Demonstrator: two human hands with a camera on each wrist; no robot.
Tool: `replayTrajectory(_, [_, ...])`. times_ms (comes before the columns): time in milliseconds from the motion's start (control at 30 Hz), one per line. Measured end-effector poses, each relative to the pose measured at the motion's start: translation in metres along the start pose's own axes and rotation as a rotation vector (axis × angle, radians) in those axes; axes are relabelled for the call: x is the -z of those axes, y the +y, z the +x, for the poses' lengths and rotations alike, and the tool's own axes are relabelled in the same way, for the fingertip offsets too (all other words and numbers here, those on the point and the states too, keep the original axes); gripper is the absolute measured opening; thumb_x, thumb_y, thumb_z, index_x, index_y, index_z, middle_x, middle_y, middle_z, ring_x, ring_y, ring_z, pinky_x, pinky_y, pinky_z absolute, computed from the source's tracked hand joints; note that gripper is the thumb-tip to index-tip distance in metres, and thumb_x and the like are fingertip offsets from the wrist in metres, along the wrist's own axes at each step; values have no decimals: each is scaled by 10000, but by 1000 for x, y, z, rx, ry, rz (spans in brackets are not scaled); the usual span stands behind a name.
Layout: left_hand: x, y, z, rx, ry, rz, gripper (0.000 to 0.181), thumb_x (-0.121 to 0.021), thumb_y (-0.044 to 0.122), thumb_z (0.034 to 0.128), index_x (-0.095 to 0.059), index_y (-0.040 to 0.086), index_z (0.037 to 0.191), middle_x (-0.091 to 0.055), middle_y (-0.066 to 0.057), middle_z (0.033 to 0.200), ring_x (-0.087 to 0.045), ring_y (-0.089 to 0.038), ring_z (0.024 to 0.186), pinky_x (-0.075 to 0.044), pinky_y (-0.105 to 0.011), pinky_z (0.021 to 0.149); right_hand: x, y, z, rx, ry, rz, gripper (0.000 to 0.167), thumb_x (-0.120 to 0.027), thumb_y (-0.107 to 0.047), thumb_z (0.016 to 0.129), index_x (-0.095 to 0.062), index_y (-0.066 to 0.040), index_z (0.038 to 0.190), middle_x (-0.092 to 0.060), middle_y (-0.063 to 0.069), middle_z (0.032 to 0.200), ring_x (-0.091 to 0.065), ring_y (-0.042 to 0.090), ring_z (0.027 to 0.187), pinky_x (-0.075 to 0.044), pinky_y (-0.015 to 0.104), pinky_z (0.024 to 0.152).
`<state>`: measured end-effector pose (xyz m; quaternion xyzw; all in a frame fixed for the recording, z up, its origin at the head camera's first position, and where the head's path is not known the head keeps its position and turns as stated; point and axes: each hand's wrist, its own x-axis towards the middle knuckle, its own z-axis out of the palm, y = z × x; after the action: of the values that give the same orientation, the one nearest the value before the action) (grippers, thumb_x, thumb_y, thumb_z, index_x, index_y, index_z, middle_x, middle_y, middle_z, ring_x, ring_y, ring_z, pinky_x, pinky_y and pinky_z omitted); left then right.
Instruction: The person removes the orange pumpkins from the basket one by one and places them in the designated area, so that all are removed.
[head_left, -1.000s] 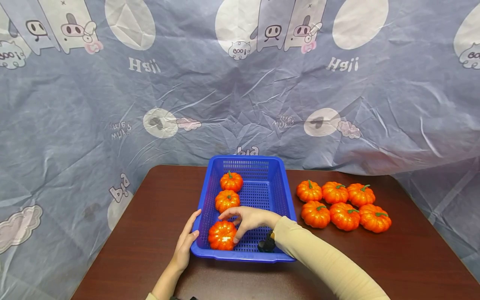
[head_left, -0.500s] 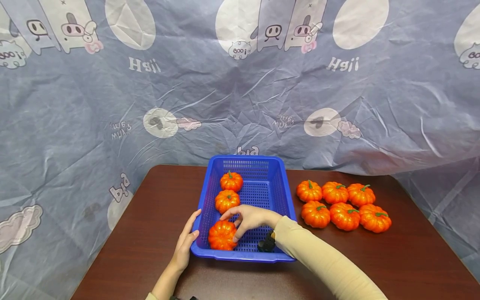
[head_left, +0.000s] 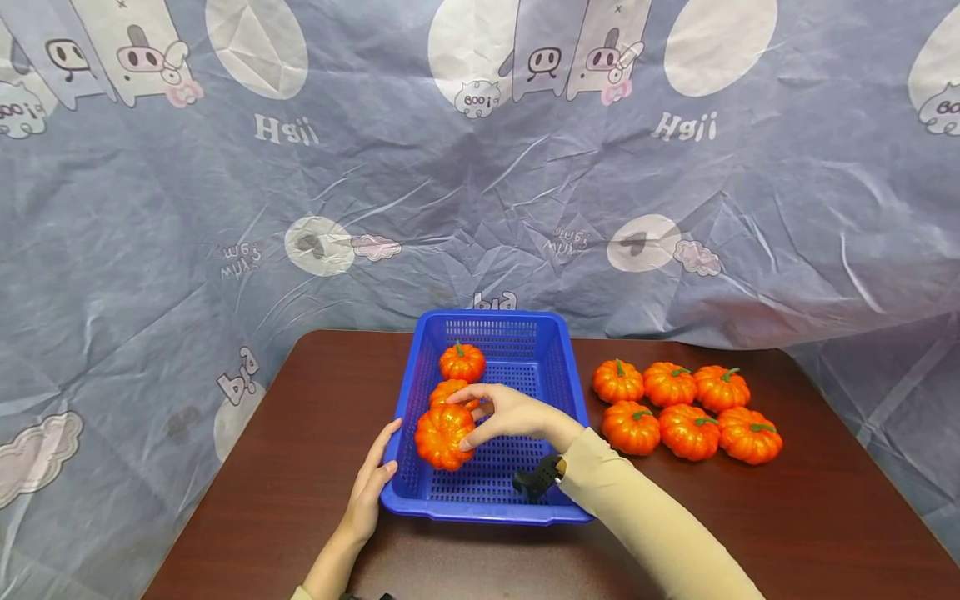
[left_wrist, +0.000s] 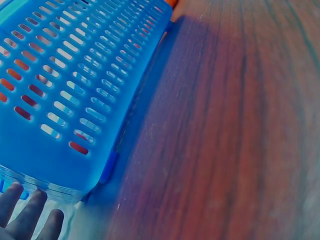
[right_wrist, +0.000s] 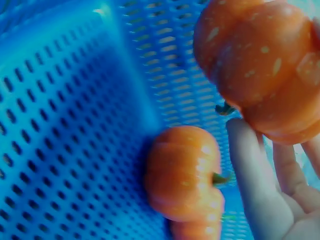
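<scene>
Our right fingers [head_left: 483, 432] hold one pumpkin [head_left: 441, 437] inside the basket [head_left: 487, 512], our straight left fingers [head_left: 382, 443] against its side. Two pumpkins [head_left: 462, 363] sit past the right fingers, six pumpkins [head_left: 690, 433] off to their right (six out, three left, we guess).

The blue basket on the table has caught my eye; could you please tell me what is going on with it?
A person is holding an orange pumpkin over the blue basket with the right hand. The left hand rests against the basket's left side. Two other pumpkins sit inside, one behind the other near that side. Six more pumpkins lie in two rows of three on the table, to the right of the basket.
</scene>
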<state>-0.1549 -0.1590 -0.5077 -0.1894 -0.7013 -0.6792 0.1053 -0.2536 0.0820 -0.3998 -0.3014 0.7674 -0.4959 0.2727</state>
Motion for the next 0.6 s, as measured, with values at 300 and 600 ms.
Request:
replayTrajectory(300, [1,0,0,-17,-3,-11,538,-329,81,924,-289,60,1459,-314,-195,1451,-423,-203,1198,-358,-232,953,24,-17,-22,55,113,157,615,-760,-145,771,-504,-91,1328,-440,111,1359,-551,281,1113,-489,381,855])
replayTrajectory(600, [0,0,0,-21,-5,-10,537,-325,74,923,-290,60,1459,-308,-199,1455,-414,-205,1207,-349,-221,954,49,-19,-57,123,319,229,627,-752,-125,773,-486,-86,1340,-528,115,1292,-547,297,1130,-466,382,874])
